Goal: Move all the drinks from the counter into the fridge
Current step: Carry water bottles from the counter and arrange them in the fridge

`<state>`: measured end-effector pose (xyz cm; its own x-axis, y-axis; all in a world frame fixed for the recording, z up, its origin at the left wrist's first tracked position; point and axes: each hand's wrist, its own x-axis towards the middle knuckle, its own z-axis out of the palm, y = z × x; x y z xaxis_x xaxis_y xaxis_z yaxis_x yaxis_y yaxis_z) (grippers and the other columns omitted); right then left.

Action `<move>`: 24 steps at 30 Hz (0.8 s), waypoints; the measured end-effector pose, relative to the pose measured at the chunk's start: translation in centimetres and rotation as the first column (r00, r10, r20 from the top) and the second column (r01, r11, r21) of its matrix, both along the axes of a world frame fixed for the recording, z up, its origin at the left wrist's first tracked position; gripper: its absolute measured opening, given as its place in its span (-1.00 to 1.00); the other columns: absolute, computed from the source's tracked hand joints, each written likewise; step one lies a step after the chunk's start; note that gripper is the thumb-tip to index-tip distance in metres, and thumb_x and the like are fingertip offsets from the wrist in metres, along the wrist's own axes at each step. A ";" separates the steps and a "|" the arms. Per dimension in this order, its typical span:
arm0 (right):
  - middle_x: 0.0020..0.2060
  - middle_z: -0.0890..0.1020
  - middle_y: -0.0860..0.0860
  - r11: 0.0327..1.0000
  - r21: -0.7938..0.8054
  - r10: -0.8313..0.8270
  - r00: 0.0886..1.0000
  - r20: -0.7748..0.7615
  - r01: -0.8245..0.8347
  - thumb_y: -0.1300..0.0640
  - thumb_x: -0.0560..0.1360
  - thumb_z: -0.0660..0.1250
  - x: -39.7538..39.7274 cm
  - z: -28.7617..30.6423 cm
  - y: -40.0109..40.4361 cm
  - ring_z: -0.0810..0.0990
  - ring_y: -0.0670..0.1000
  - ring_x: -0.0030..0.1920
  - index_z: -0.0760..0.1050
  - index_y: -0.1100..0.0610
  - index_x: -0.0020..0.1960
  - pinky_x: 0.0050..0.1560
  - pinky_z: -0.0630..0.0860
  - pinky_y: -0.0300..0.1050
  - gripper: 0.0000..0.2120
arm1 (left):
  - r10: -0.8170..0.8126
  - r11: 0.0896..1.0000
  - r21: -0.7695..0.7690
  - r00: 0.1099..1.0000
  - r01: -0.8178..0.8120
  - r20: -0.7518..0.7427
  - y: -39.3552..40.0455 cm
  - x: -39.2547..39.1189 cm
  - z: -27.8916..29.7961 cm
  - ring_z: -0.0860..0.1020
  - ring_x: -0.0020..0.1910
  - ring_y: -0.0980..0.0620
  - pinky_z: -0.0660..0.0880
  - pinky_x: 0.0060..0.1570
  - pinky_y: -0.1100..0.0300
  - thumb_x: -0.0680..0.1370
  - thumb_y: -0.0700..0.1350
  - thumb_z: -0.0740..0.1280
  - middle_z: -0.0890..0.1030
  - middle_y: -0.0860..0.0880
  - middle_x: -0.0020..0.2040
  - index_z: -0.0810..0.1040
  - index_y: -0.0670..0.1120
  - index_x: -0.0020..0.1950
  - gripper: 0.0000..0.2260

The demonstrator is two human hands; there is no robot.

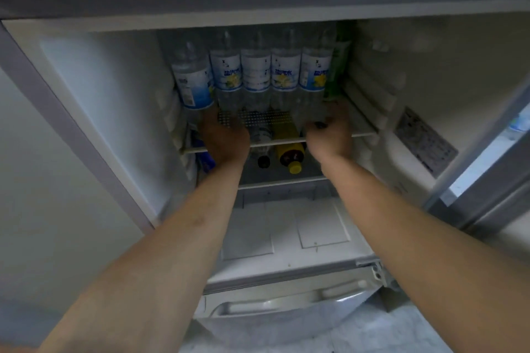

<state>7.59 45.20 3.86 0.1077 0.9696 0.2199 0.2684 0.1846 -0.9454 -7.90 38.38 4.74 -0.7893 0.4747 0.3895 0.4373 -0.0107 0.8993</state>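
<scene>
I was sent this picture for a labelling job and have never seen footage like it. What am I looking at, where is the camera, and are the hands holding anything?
There is no machine here: a person wears a wide-angle camera on the head, so you look forward and down along their two bare arms into an open fridge.

The left hand and the right hand both reach to the front of a glass shelf. A row of clear water bottles with blue and white labels stands upright on it, and a green bottle stands at the right end.

Each hand is at the foot of the row, but the picture is dim and blurred, so I cannot tell whether either grips a bottle.

Under the shelf lie more drinks on their sides, among them a yellow bottle with a yellow cap. Lower down is a closed drawer.
</scene>
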 end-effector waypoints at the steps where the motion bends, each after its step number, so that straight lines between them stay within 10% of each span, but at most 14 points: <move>1: -0.19 0.51 -0.20 1.000 -0.005 -0.008 1.000 -0.002 0.008 0.15 0.48 0.39 0.3 -0.4 -0.5 0.55 -0.05 -0.11 0.42 -0.02 0.11 -0.14 0.43 -0.24 -0.74 | 0.003 1.000 0.018 1.000 -0.003 -0.021 -0.3 0.5 -0.1 0.51 0.27 -0.12 0.37 0.24 0.22 0.59 -0.22 0.32 0.58 -0.20 0.24 0.54 -0.26 0.25 -0.74; 7: -0.27 0.55 -0.19 0.999 0.014 0.035 0.999 0.003 -0.035 0.07 0.48 0.39 3.6 -2.0 -4.8 0.50 -0.28 -0.28 0.47 -0.08 -0.16 -0.38 0.31 -0.47 -0.89 | -0.156 0.986 0.050 0.983 0.161 -0.098 -3.1 5.1 -1.0 0.50 -0.13 -0.05 0.36 -0.14 0.24 0.60 -0.14 0.24 0.56 -0.20 -0.11 0.54 -0.26 -0.06 -0.81; 14: -0.57 0.32 -0.11 0.993 -0.045 0.108 0.993 -0.055 -0.111 -0.09 0.52 0.36 10.6 -2.8 -10.7 0.28 -0.15 -0.51 0.30 0.08 -0.40 -0.49 0.22 -0.31 -0.57 | -0.353 0.935 0.012 0.933 0.355 -0.073 -7.3 13.4 -2.5 0.43 -0.35 0.09 0.29 -0.33 0.22 0.68 -0.09 0.18 0.49 0.01 -0.34 0.51 -0.13 -0.19 -0.71; 24: -0.57 0.24 -0.14 0.948 -0.268 -0.197 0.977 -0.077 0.170 -0.07 0.47 0.40 30.7 -12.6 -26.5 0.22 -0.14 -0.50 0.22 0.06 -0.44 -0.49 0.21 -0.31 -0.52 | -0.621 0.766 -0.293 0.777 0.573 -0.103 -16.5 28.9 -12.5 0.36 -0.48 0.12 0.19 -0.45 0.23 0.64 -0.01 0.24 0.34 0.06 -0.51 0.30 -0.01 -0.42 -0.58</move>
